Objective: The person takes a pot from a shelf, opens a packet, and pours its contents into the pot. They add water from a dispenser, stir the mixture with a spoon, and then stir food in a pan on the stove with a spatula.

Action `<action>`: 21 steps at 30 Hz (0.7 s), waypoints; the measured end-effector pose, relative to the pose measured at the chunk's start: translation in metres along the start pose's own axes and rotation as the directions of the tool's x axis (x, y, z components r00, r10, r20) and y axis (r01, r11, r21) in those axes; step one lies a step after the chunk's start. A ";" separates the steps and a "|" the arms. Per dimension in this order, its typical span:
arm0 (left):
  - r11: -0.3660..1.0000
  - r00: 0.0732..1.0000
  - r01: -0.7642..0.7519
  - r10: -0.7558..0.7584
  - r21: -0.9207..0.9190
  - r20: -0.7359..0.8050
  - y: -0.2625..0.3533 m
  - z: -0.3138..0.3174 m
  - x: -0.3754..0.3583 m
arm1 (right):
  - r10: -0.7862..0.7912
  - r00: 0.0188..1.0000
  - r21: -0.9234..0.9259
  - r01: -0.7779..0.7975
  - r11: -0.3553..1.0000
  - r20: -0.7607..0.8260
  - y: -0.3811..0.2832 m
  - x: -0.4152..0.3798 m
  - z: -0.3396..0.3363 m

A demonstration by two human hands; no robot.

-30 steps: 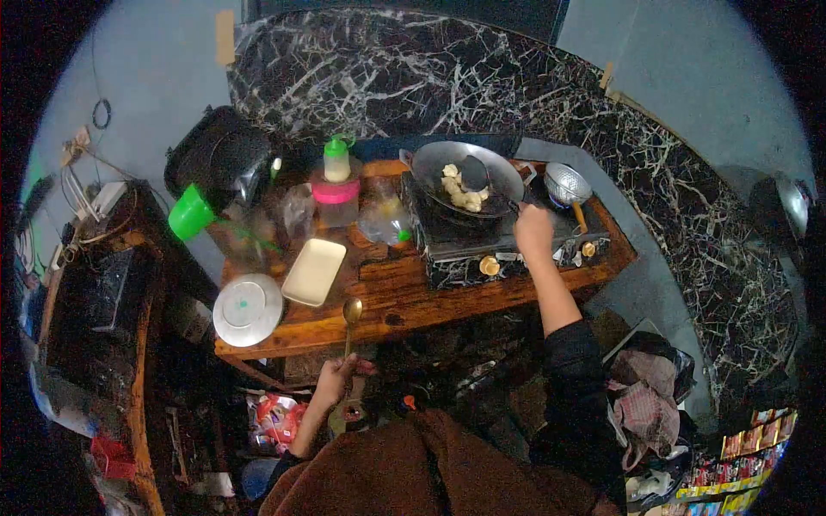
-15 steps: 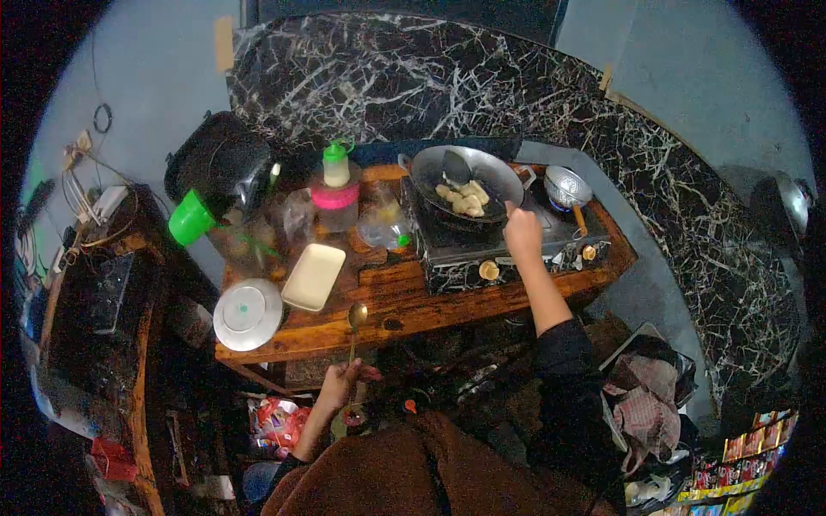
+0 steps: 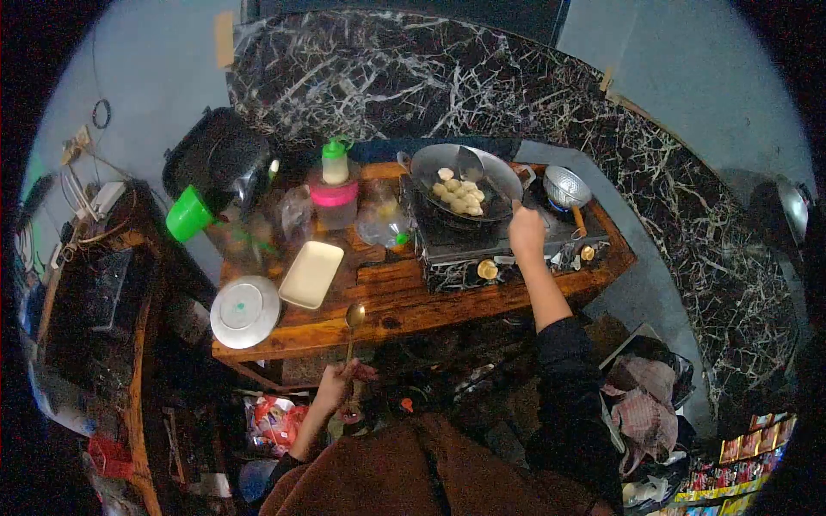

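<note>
My right hand [image 3: 527, 230] is closed around the handle of a dark spatula [image 3: 472, 163], whose blade rests inside the wok. Several pale food pieces [image 3: 460, 197] lie together in the wok [image 3: 428, 161], which stands on the left burner of the stove [image 3: 456, 249]. Down by the table's front edge, my left hand [image 3: 338, 383] grips a metal spoon [image 3: 354, 316] upright, bowl end up. A cream tray [image 3: 312, 274] and a round metal lid or plate [image 3: 246, 312] lie on the wooden table [image 3: 404, 303].
A strainer-like pan [image 3: 568, 187] with a wooden handle sits on the right burner. Left of the stove are a green-topped bottle [image 3: 335, 163], a pink-banded container [image 3: 334, 199], a plastic bottle [image 3: 379, 227] and a green cup [image 3: 188, 215]. Cloths [image 3: 645, 396] hang at lower right.
The spatula blade has shifted slightly right and the food pieces are more spread out, with one now apart at the upper left. My left hand still holds the spoon.
</note>
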State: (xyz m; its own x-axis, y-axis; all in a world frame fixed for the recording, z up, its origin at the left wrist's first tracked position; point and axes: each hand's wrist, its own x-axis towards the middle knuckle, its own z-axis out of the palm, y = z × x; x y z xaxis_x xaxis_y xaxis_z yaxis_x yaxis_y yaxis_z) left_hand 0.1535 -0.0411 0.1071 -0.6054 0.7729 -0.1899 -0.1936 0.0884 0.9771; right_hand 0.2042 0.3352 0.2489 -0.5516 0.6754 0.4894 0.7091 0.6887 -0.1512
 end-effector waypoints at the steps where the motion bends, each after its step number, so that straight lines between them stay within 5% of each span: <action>1: 1.000 1.000 -0.005 0.005 0.011 0.009 0.005 0.001 -0.001 | 0.002 1.000 -0.001 -0.002 1.000 0.002 0.001 0.004 0.005; 8: 0.993 0.998 -0.065 0.065 0.100 0.001 0.007 0.005 -0.004 | -0.036 0.999 -0.042 0.036 0.998 -0.010 0.004 0.003 0.035; 11: 0.986 0.993 0.116 -0.115 0.117 -0.018 -0.006 -0.008 -0.001 | 0.051 0.998 -0.019 -0.051 0.999 0.034 0.005 -0.009 0.016; 12: 0.984 0.990 0.142 -0.138 0.104 -0.040 -0.018 -0.013 0.003 | -0.045 0.993 0.016 0.047 0.999 -0.105 0.005 -0.014 0.006; 14: 1.000 0.999 0.015 -0.015 -0.007 -0.030 -0.033 -0.022 0.013 | 0.011 0.988 0.202 0.020 0.979 -0.152 0.013 -0.015 0.006; 16: 0.993 0.992 0.120 -0.120 -0.005 -0.037 -0.025 -0.024 0.018 | -0.068 0.981 0.169 0.100 0.981 -0.180 0.005 -0.022 -0.007; 17: 0.977 0.977 0.214 -0.214 0.002 -0.026 -0.022 -0.024 0.021 | -0.070 0.982 0.174 0.101 0.979 -0.176 0.006 -0.021 0.000; 21: 0.988 0.988 0.154 -0.154 0.009 -0.010 -0.023 -0.018 0.033 | -0.059 0.998 0.107 0.062 0.992 -0.034 0.010 -0.021 0.009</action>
State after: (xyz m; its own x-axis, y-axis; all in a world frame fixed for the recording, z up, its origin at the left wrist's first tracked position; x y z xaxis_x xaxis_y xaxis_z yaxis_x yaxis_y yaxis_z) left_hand 0.1238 -0.0292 0.0764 -0.5759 0.7437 -0.3394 -0.2780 0.2122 0.9368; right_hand 0.2185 0.3303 0.2290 -0.5769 0.6243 0.5267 0.6226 0.7535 -0.2112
